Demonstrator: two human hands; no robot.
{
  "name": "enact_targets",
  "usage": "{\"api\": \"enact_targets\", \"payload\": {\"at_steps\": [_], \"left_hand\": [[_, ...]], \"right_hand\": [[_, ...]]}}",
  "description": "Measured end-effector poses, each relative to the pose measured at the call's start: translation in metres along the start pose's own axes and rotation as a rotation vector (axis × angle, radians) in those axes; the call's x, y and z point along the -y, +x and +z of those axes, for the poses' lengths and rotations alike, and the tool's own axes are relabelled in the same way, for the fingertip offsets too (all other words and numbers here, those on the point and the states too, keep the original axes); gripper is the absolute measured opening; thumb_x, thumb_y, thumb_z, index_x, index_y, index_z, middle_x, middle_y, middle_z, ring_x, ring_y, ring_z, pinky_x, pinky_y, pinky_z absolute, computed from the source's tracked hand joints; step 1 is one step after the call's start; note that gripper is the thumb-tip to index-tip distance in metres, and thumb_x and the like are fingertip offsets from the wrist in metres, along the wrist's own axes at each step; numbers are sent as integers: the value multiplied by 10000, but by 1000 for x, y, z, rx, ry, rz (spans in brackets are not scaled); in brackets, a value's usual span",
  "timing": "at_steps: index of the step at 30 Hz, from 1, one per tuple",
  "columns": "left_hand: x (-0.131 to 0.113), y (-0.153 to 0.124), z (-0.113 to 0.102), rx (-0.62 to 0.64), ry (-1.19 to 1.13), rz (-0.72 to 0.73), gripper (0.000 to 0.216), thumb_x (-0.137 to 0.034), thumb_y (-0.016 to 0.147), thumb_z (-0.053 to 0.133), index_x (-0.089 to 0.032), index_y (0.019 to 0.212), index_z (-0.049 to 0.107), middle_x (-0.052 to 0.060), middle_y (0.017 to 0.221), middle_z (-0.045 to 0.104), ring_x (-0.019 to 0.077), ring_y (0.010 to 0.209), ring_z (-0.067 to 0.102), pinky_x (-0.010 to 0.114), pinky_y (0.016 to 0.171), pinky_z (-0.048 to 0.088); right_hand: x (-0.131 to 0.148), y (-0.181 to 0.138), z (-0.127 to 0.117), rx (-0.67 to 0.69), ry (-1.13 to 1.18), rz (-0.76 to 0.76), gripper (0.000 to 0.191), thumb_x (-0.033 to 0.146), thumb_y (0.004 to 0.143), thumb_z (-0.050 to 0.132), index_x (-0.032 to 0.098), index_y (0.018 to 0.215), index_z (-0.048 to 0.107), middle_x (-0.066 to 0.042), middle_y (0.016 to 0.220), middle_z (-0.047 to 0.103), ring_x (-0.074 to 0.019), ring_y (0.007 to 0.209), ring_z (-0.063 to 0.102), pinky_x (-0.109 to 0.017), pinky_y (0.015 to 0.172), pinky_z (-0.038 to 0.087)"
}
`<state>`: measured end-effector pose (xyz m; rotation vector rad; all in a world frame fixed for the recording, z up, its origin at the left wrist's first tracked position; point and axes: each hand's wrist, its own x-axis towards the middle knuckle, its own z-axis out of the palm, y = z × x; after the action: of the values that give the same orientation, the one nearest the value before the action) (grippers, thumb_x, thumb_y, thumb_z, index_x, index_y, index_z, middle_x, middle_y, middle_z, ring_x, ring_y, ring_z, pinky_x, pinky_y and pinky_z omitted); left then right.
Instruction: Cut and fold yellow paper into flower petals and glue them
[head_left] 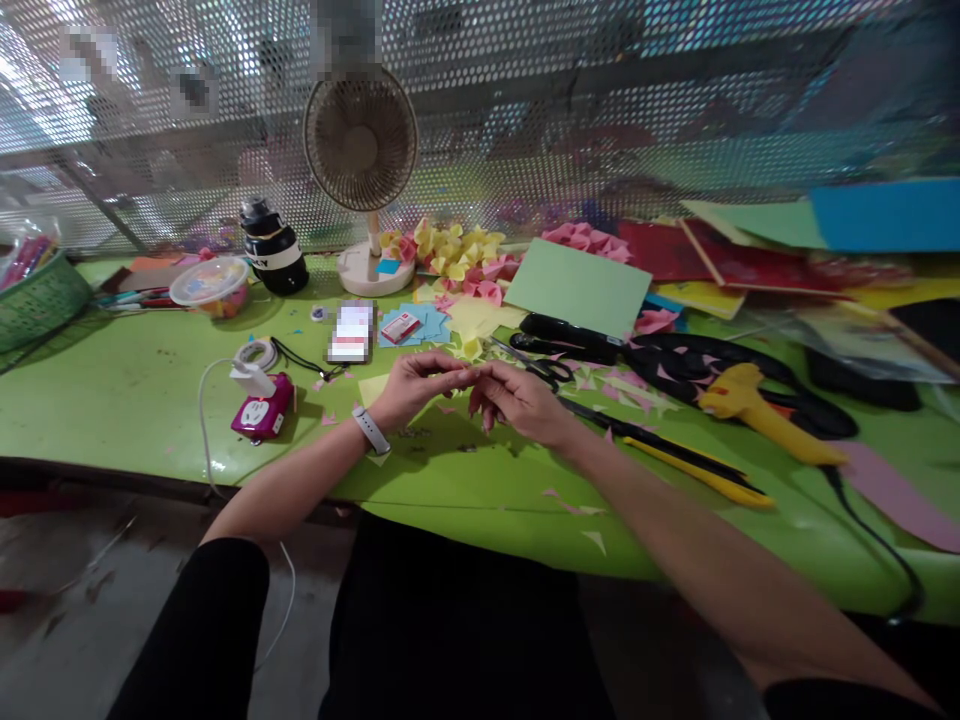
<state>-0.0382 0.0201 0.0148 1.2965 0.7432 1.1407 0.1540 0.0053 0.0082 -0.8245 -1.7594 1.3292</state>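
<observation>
My left hand [415,388] and my right hand [519,400] meet fingertip to fingertip just above the green table [135,390]. Both are pinched together on something small that I cannot make out. A watch band sits on my left wrist. Black-handled scissors [541,368] lie just beyond my right hand. A small yellow paper square [373,388] lies left of my left hand. Folded yellow and pink paper flowers [450,258] are piled further back. Pink and yellow paper scraps litter the table around my hands.
A small fan [361,150] stands at the back with a black bottle [273,246] and a lidded tub [210,286]. A pink power adapter [262,408] with a white cable lies left. A yellow glue gun [757,412], coloured paper sheets [579,288] and a green basket [39,300] surround them.
</observation>
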Motion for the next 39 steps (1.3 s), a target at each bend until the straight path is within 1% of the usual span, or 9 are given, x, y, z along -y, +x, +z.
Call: {"api": "enact_targets", "payload": {"at_steps": [3,7,9,17,23,30,32,35,39], "left_hand": [[1,1,-1,-7,9,22,286,-395,649,909,-169,777,788,26,766,722,80,642,596,221,592,480],[3,2,-3,-9,16,90,260,-378,661,905,-170,753,779,22,749,712,82,652,597,227,614,481],[3,3,-3,2,12,112,252,-368,661,907,-169,739,774,20,746,706,86,672,605,230,635,484],[3,2,-2,-2,-10,28,292,-386,646,913,-157,760,773,13,735,694,72,645,574,220,618,466],[4,2,-2,6,3,74,279,-375,657,908,-158,754,762,10,732,700,71,643,582,222,623,469],[-6,8,-9,-148,0,113,340,-451,680,883,-162,752,719,-14,674,672,53,587,562,198,575,449],[-9,11,-13,-182,-22,105,357,-472,684,877,-167,770,711,-20,684,667,47,587,564,183,555,431],[-12,12,-18,-187,-60,41,386,-491,676,878,-167,776,694,-18,707,666,49,595,576,172,513,399],[-11,10,-18,-111,-65,-42,402,-504,690,867,-156,773,684,-17,691,651,51,584,566,178,500,383]], "right_hand": [[2,0,1,1,10,9,445,628,933,567,191,1008,591,-4,709,705,-115,444,624,-226,409,469],[3,-2,1,-35,-17,-6,421,586,906,640,192,1041,584,-3,726,706,-121,473,642,-238,445,517],[3,-3,1,-38,-47,-16,415,580,923,619,189,1056,589,-11,739,716,-123,484,654,-234,444,517],[2,-2,1,-22,-87,-38,400,573,954,569,185,1049,576,-39,787,740,-136,487,667,-260,456,540],[2,-1,1,-11,-92,-35,366,550,957,570,194,1040,578,-30,769,735,-142,485,665,-274,470,544],[-5,0,-3,10,-177,-3,269,474,986,544,206,971,569,-38,797,741,-142,529,683,-270,492,546],[-5,0,-5,-28,-215,-22,266,469,980,559,205,962,589,-48,816,745,-148,560,691,-272,498,541],[-2,0,-9,-156,-203,-65,287,486,962,588,201,980,614,-59,836,740,-146,577,684,-273,500,538],[3,-1,-12,-312,-105,-67,401,477,942,629,220,1246,582,-19,793,714,-129,525,649,-257,464,512]]}}
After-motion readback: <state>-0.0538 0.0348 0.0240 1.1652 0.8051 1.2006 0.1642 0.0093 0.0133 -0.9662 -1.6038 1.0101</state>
